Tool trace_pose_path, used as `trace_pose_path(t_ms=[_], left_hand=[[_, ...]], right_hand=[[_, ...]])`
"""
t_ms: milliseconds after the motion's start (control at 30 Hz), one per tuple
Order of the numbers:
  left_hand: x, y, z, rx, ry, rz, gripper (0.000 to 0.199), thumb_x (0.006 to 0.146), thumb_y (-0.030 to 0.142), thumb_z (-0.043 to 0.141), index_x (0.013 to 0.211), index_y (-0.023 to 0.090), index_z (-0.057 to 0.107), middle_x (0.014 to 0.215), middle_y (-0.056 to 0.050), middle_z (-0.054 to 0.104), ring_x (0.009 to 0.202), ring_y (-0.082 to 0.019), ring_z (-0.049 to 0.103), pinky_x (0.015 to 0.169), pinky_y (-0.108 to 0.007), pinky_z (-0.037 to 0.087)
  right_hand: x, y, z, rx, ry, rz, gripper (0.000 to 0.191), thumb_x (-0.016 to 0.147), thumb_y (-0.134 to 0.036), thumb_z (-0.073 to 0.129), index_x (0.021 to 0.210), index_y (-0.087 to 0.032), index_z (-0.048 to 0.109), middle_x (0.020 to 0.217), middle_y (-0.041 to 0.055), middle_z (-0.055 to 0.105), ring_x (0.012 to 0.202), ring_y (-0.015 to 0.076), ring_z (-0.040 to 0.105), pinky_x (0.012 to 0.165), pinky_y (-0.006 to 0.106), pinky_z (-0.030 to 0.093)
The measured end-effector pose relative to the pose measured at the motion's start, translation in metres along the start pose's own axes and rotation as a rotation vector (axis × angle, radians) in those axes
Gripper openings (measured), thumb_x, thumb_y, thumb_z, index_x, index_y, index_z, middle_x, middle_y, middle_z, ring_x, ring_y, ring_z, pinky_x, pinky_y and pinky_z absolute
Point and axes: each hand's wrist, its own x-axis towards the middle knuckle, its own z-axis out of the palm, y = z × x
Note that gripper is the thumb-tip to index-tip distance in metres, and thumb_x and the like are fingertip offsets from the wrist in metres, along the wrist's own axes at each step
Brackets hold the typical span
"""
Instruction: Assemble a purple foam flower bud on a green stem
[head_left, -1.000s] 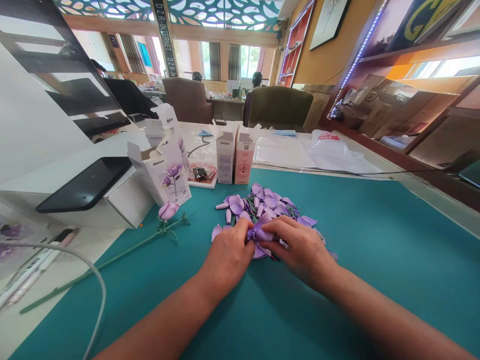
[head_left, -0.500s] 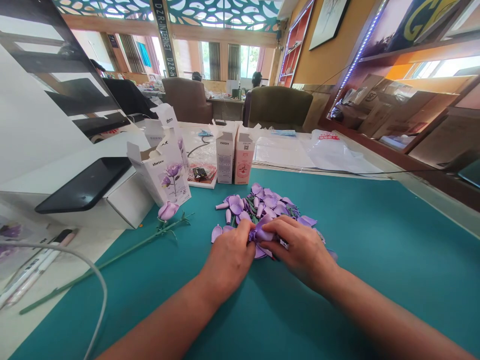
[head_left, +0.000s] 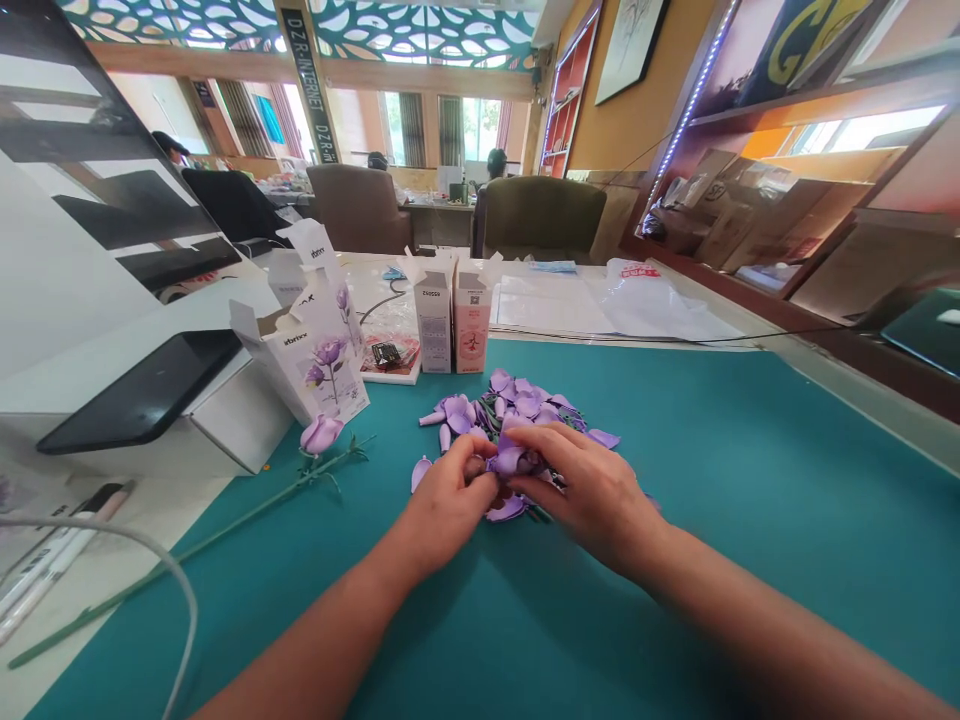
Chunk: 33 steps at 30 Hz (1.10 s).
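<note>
Both my hands meet over the pile of loose purple petals (head_left: pixel 529 400) on the green mat. Between my right thumb and fingers is a partly built purple flower head (head_left: pixel 514 460), its petals overlapping; my right hand (head_left: pixel 592 480) is closed around its right side. At the flower's narrow left end, the bent thumb and index finger of my left hand (head_left: pixel 454 495) pinch its base. Left of the pile lies a long green stem (head_left: pixel 225 522) topped by a pale purple rose (head_left: pixel 321 434). Dark green pieces show among the petals, partly covered by my hands.
White flower-printed boxes (head_left: pixel 319 370) stand open at the left, beside a black tablet (head_left: pixel 142 390) on a white box. Two narrow cartons (head_left: pixel 452 320) stand behind the pile. A grey cable (head_left: pixel 184 590) curves at lower left near some pens (head_left: pixel 56 555). Plastic bags (head_left: pixel 637 300) lie behind the mat.
The whole view has shifted slightly, so most things appear further left. My left thumb and index finger have parted a little, showing fingertips behind; the flower head stays in my hands.
</note>
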Motion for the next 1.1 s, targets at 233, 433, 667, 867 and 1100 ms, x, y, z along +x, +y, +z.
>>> trace_pose_path(t_ms=[233,433,667,867,1100], left_hand=[[0.0012,0.0049,-0.0002,-0.165,0.005,-0.091,0.020,0.076,0.029,0.061,0.092,0.020,0.053,0.067,0.001,0.064,0.067,-0.016,0.063,0.066,-0.029,0.047],[0.0012,0.0082,0.0007,-0.195,0.011,-0.128,0.026,0.077,0.036,0.064,0.093,0.019,0.054,0.068,0.000,0.067,0.066,-0.015,0.064,0.065,-0.028,0.047],[0.0010,0.0087,0.0018,-0.224,0.022,-0.149,0.032,0.077,0.038,0.066,0.098,0.020,0.050,0.067,0.000,0.068,0.066,-0.016,0.064,0.066,-0.028,0.047],[-0.0029,0.0101,0.0020,-0.159,0.026,-0.114,0.025,0.080,0.034,0.061,0.096,0.022,0.045,0.067,0.002,0.069,0.064,-0.016,0.065,0.065,-0.029,0.047],[-0.0010,0.0058,0.0017,-0.136,-0.016,-0.099,0.019,0.079,0.024,0.056,0.097,0.021,0.052,0.066,0.001,0.070,0.065,-0.016,0.066,0.064,-0.028,0.047]], right_hand=[[0.0008,0.0002,-0.0041,0.045,0.064,-0.063,0.021,0.091,-0.017,0.057,0.111,-0.019,0.062,0.102,0.0087,0.071,0.093,0.0189,0.067,0.080,0.031,0.057],[0.0012,0.0006,-0.0044,0.002,0.080,-0.120,0.019,0.094,-0.015,0.052,0.104,-0.018,0.068,0.103,0.0097,0.071,0.090,0.0187,0.067,0.079,0.033,0.056],[0.0006,-0.0005,-0.0008,-0.099,0.106,-0.154,0.023,0.094,-0.013,0.052,0.109,-0.018,0.068,0.102,0.0087,0.072,0.088,0.0188,0.068,0.075,0.031,0.054],[0.0018,-0.0018,-0.0021,-0.091,0.063,-0.138,0.022,0.096,-0.013,0.047,0.104,-0.018,0.067,0.103,0.0079,0.072,0.091,0.0182,0.067,0.077,0.030,0.053],[0.0015,-0.0007,-0.0036,-0.028,0.038,-0.117,0.019,0.094,-0.014,0.049,0.101,-0.019,0.065,0.106,0.0099,0.070,0.096,0.0202,0.065,0.081,0.034,0.053]])
